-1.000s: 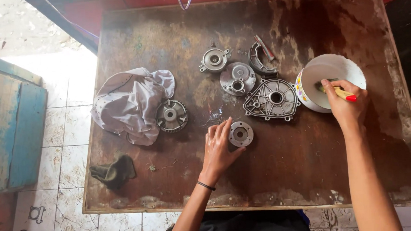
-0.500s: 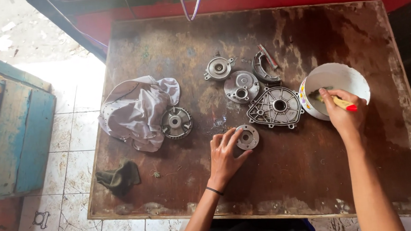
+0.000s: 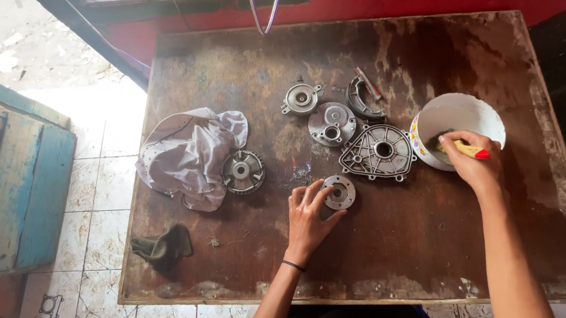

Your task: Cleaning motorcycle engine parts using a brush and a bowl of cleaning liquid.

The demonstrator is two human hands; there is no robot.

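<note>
Spanning white floor tiles point(image 3: 103, 209), stained wooden table point(image 3: 393, 250)

A small round metal disc point(image 3: 339, 192) lies flat near a white bowl point(image 3: 463, 112) holding a yellow-handled brush point(image 3: 471, 150).

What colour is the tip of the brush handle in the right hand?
Red, on a yellow brush handle, held by the right hand over the white bowl; head view.

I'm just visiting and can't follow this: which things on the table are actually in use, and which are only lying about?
In use:
- left hand on small round metal part
- right hand holding yellow-handled brush in white bowl

Lying about:
- ribbed cover plate
- grey cloth
- dark rag
- round finned part
</note>
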